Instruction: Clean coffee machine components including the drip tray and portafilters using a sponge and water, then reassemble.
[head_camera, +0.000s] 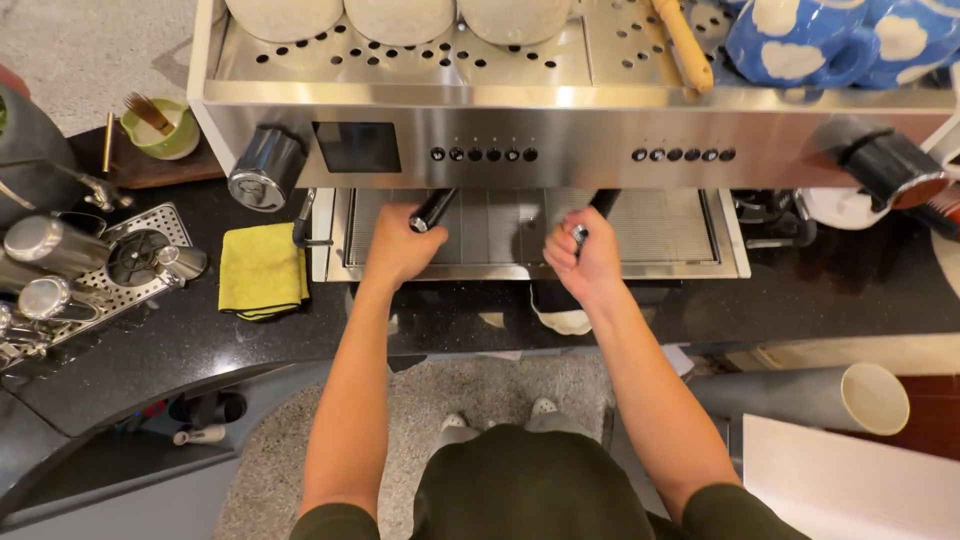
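Observation:
A steel espresso machine (560, 120) stands in front of me on a black counter (840, 285). My left hand (397, 243) is closed around the black handle of the left portafilter (434, 209), which sticks out from under the machine. My right hand (583, 262) is closed on the black handle of the right portafilter (603, 200), with a small shiny end showing between its fingers. Both hands hover over the ribbed drip tray (660, 225). A white cloth (563, 320) hangs at the counter edge below my right hand.
A folded yellow cloth (262, 268) lies left of the drip tray. Further left are a pitcher rinser grate (135, 255), steel jugs (45, 245) and a green bowl with a whisk (160, 125). Blue-and-white cups (830, 40) and pale bowls sit on the machine top.

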